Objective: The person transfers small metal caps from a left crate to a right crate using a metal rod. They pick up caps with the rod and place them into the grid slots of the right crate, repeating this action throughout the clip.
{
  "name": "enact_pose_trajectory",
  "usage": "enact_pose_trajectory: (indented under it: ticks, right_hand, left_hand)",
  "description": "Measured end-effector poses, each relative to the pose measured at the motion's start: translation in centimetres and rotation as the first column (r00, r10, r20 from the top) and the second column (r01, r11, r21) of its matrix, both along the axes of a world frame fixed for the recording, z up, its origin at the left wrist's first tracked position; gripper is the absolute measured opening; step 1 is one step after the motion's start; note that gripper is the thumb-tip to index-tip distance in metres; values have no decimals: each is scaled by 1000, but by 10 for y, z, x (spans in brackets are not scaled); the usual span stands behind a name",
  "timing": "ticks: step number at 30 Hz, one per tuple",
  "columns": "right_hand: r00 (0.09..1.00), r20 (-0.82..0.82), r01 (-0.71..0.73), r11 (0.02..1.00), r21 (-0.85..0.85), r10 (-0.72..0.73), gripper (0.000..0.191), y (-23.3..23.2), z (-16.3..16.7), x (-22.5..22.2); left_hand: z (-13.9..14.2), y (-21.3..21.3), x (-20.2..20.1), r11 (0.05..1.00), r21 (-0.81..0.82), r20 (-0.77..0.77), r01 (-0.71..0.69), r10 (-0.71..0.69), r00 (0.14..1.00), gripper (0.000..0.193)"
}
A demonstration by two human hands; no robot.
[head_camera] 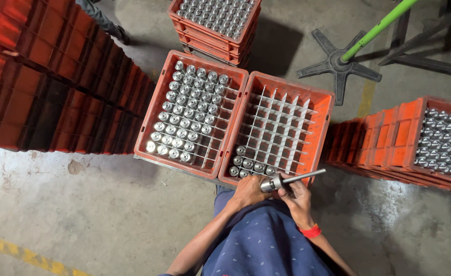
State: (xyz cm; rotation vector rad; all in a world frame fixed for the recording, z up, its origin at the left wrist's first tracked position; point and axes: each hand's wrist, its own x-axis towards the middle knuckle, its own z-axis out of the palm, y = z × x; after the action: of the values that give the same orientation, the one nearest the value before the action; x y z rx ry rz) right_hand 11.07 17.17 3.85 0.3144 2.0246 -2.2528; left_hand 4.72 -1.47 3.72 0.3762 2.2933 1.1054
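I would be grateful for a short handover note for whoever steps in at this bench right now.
Left hand: closed on the metal part, at its round head end.
Right hand: fingers on the same part by its thin shaft, which points right.
Left crate: most grid cells hold metal cylinders; its right-hand columns are bare.
Right crate: only a few cylinders, all in the near-left corner cells.
Done: a handful placed in the right crate.
Left: most of its cells stand open.

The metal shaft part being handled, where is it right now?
In the head view, the metal shaft part sits low and right of centre, held between the left hand and right hand, just over the near edge of the mostly empty orange crate.
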Motion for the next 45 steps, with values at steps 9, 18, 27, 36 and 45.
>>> enact_pose_trajectory:
  ticks: [9, 18, 27, 36, 45]
  right_hand:
    - [979, 125, -143, 979, -142, 161, 52, 19, -29, -4]
    - [931, 80, 365, 918, -157, -356, 48, 44, -73, -1]
    - [911, 127, 410, 898, -158, -393, 43, 25, -59, 27]
    - [923, 110, 378, 921, -97, -368, 41, 13, -56, 28]
    - [953, 100, 300, 942, -152, -288, 48, 14, -72, 15]
  left_hand:
    - [-27, -19, 1, 970, 233, 237, 76, -132, 963, 58]
    - [-82, -34, -44, 972, -232, -443, 41, -143, 885, 63]
    - [-86, -64, -66, 986, -62, -464, -158, 112, 879, 33]
    - [-75, -127, -133, 868, -262, -680, -423, 145, 719, 40]
    - [-64, -133, -142, 855, -321, -600, -407, 149, 786, 47]
